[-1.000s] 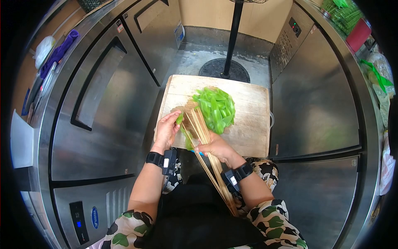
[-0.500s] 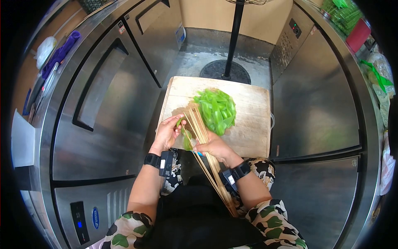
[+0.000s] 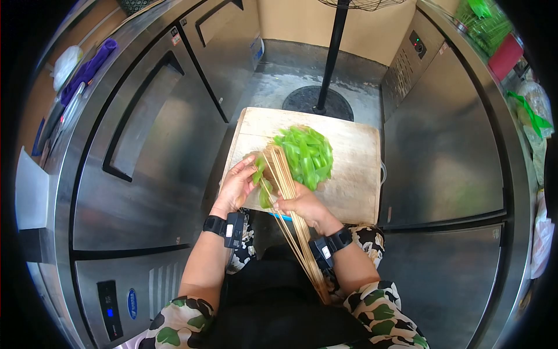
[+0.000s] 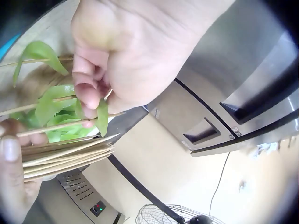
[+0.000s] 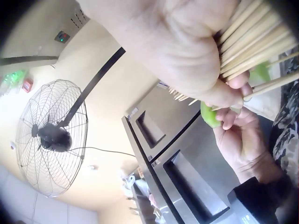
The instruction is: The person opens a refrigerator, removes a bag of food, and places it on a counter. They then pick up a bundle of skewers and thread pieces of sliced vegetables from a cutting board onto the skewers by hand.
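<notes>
My right hand (image 3: pixel 308 208) grips a bundle of bamboo skewers (image 3: pixel 283 174), their pointed ends upward over the board. A few skewers stand apart on the bundle's left, and a thin green vegetable slice (image 4: pixel 39 58) is threaded on one of them. At the skewer tips, my left hand (image 3: pixel 234 185) pinches another green slice (image 4: pixel 102 117) between thumb and fingers. A further folded slice (image 4: pixel 51 102) hangs by a skewer just below those fingertips. Beyond the bundle, a pile of green slices (image 3: pixel 305 154) lies on the wooden cutting board (image 3: pixel 354 168).
Steel fridge cabinets (image 3: pixel 145 145) line the left, with more steel doors (image 3: pixel 442 151) on the right. Behind the board stands a fan's black pole on a round base (image 3: pixel 296 102). Bags and a red container (image 3: pixel 505 57) sit on the right counter.
My left hand has moved slightly right toward the skewers, and the slice at its fingertips now hangs along a skewer's tip. My right hand keeps its grip on the bundle.
</notes>
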Available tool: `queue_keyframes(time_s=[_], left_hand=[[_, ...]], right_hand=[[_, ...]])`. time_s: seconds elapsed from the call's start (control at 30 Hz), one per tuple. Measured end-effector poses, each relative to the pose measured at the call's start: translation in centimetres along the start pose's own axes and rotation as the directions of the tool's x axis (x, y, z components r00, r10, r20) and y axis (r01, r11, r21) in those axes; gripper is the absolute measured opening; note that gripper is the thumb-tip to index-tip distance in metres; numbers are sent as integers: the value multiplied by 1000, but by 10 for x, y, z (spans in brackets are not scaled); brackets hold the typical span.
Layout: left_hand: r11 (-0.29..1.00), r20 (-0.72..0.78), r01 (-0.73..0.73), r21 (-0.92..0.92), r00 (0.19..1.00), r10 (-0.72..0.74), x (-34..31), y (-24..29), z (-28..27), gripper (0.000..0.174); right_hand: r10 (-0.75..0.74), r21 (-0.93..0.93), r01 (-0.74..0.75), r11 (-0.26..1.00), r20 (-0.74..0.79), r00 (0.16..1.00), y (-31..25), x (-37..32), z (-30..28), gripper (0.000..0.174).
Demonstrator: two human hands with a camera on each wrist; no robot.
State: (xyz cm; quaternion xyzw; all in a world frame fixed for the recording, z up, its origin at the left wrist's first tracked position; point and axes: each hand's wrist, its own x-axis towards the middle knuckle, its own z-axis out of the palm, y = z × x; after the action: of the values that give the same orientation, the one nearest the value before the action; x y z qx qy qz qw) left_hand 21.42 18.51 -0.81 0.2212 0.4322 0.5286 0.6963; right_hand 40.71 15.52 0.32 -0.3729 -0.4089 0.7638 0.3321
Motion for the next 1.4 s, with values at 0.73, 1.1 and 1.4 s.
queue_keyframes(time_s=[0.73,1.1,1.4], left_hand=[[968,-115,-190,163,971,210,5,-1,-3,17],[846,29,-329,419,936,350,-5,-4,15,12],[774,157,-356,524,933,323,-6,-14,15,13]], right_hand=[[25,-2,-25,1000,1,1000,5,0,-4,24],[30,28,-30,999,1,1000,1,-1,-7,23],[70,39,-70,997,-14,997,9,4,-20,36]])
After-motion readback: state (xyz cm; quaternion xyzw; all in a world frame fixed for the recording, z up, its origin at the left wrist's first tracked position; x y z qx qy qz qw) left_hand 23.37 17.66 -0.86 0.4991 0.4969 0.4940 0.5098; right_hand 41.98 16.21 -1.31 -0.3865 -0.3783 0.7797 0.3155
